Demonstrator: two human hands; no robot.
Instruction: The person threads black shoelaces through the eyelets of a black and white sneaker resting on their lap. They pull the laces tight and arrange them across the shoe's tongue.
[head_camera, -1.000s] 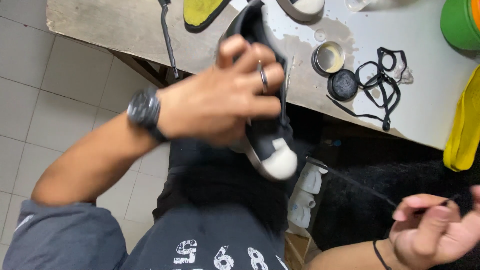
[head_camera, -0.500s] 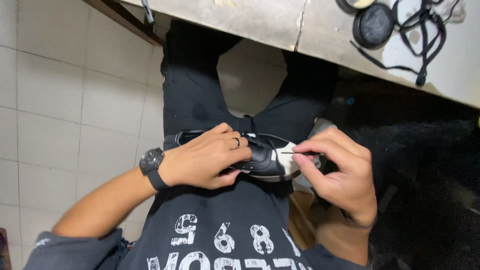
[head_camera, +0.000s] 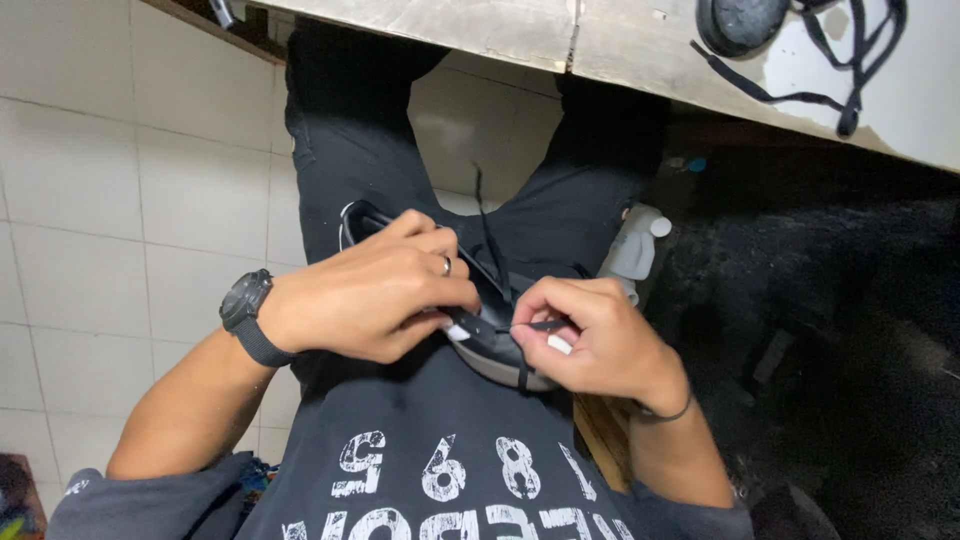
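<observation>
Head view: on the lap, the left hand clamps the black shoe by its stiff upper; the right hand pinches a limp, thin lace, probably at its tip.

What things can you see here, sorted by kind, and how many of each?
Shoe: 1, on the lap, under the left hand
Laces: 2, one pinched by the right hand, one on the table
Round tin: 1
Wristwatch: 1
White bottle: 1
Total: 6
</observation>
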